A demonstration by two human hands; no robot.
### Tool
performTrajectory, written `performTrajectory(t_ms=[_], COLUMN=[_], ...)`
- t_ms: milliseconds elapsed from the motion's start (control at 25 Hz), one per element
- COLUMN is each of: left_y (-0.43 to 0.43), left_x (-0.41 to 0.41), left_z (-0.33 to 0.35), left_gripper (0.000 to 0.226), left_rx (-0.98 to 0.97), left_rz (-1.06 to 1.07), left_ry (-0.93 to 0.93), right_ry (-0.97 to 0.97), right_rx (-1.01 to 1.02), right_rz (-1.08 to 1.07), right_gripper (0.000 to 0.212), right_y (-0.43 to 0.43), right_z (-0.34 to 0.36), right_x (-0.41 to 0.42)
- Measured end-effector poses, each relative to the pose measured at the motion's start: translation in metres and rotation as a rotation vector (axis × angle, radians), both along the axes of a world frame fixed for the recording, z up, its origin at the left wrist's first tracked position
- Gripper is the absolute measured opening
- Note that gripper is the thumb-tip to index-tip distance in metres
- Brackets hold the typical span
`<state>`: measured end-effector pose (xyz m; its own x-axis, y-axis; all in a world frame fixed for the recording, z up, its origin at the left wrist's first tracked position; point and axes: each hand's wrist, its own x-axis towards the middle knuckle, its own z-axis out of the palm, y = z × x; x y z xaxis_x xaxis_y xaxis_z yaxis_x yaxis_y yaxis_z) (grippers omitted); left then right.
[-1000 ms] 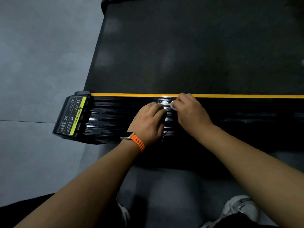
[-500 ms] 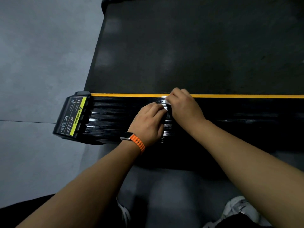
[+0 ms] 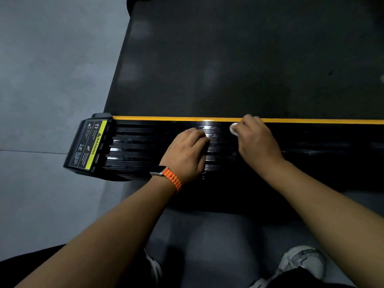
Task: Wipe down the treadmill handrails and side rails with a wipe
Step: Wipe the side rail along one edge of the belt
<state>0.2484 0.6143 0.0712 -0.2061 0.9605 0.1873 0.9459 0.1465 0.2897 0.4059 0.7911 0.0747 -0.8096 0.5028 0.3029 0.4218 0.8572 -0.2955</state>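
– Floor (image 3: 41, 100) at far left, grey, one seam across it. What comes next?
– End cap (image 3: 87, 146) of the side rail, black, with a yellow strip printed WARNING. From it the side rail (image 3: 141, 150) runs right, ribbed and glossy. A yellow stripe (image 3: 166, 118) edges its far side, and the dark belt (image 3: 228, 59) lies beyond that.
– Left hand?
– Left hand (image 3: 185, 154) sits on the rail ribs, about mid-frame. Fingers loosely bent, tips down on the plastic. Nothing visible in its grasp. Watch with orange strap (image 3: 170, 177) on the wrist.
– And the wipe?
– Wipe (image 3: 233, 128) is just right of the left hand, apart from it. Only a small white bit shows, poking out at the fingertip end of the right hand (image 3: 257, 140). It lies against the glossy top of the rail, just below the yellow stripe.
– Grip on it?
– Fingers curled down over it, closed tight round the wad, knuckles reaching the stripe. How much wipe sits under the palm, cannot tell.
– Anything lower down?
– Pale shoes (image 3: 301, 260) on the floor at bottom right, partly hidden by the forearm
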Motion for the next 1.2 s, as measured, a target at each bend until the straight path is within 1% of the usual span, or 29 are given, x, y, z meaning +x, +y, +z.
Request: performTrajectory(t_ms=[40, 160, 200, 280, 360, 400, 520, 560, 640, 800, 920, 960, 1040, 1080, 1200], left_y=[0.000, 0.001, 0.000, 0.001, 0.001, 0.000, 0.000, 0.001, 0.001, 0.000, 0.001, 0.002, 0.001, 0.001, 0.000], left_x=[0.000, 0.001, 0.001, 0.001, 0.000, 0.000, 0.001, 0.001, 0.001, 0.000, 0.000, 0.000, 0.001, 0.001, 0.000], left_z=[0.000, -0.001, 0.000, 0.000, 0.000, 0.000, 0.001, 0.001, 0.000, -0.001, 0.000, 0.000, 0.000, 0.000, 0.000], left_gripper=[0.050, 0.049, 0.049, 0.049, 0.050, 0.050, 0.051, 0.051, 0.050, 0.049, 0.049, 0.049, 0.049, 0.049, 0.049], left_rx=[0.004, 0.011, 0.014, 0.019, 0.009, 0.001, -0.007, -0.006, -0.007, 0.002, 0.002, 0.002, -0.001, -0.003, -0.007], left_rz=[-0.005, -0.003, -0.001, 0.001, 0.006, 0.009, 0.008, 0.007, 0.008, 0.007, 0.003, 0.006, 0.010, 0.008, 0.005], left_ry=[-0.001, -0.001, -0.005, -0.011, -0.007, -0.005, -0.006, -0.002, 0.004, -0.006, -0.004, -0.007, -0.007, -0.005, -0.002], right_ry=[-0.011, 0.033, 0.030, -0.008, -0.003, 0.001, -0.057, -0.050, 0.010, -0.017, 0.045, 0.036, 0.006, 0.014, 0.041], right_rx=[0.011, -0.038, -0.062, -0.088, -0.133, -0.138, -0.057, -0.057, -0.084, -0.040, -0.072, -0.048, 0.020, 0.018, -0.040], right_rz=[0.022, -0.097, -0.102, -0.042, -0.072, -0.077, 0.065, 0.058, -0.032, 0.071, -0.089, -0.065, 0.053, 0.055, -0.060], right_gripper=[0.027, 0.012, 0.011, 0.008, 0.006, 0.006, 0.009, 0.009, 0.010, 0.011, 0.019, 0.023, 0.025, 0.024, 0.025], right_y=[0.000, 0.007, 0.009, 0.011, 0.009, 0.008, 0.002, 0.001, -0.003, -0.016, -0.017, -0.022, -0.031, -0.032, -0.036], right_z=[0.000, 0.002, 0.002, 0.002, 0.005, 0.006, 0.006, 0.006, 0.006, 0.001, 0.001, 0.001, -0.001, 0.000, 0.001], right_x=[0.002, 0.004, 0.004, 0.007, 0.007, 0.007, 0.013, 0.016, 0.020, 0.028, 0.031, 0.031, 0.033, 0.035, 0.035])
